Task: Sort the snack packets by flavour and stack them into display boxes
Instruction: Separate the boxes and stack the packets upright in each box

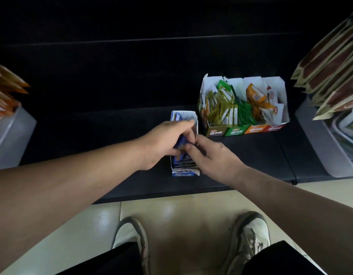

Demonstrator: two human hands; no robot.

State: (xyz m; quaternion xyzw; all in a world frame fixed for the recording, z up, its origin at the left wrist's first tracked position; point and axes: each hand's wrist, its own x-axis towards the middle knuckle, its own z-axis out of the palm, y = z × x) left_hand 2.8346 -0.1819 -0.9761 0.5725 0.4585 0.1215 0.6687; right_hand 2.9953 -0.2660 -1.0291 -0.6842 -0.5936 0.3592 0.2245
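The left hand (163, 143) is curling its fingers round blue packets (180, 143) in the blue box (184, 173) on the dark shelf (112, 132). The right hand (209, 153) is pinching them too. Coloured boxes (245, 130) are standing farther right.

Dim, shelf back perhaps unlit; floor glare, edges bowed, slightly soft.

At frame centre I see the left hand (164, 144) gripping blue packets (180, 143) in the blue display box (184, 173); the right hand (214, 156) pinches them. Four coloured boxes (251, 129) stand at upper right.
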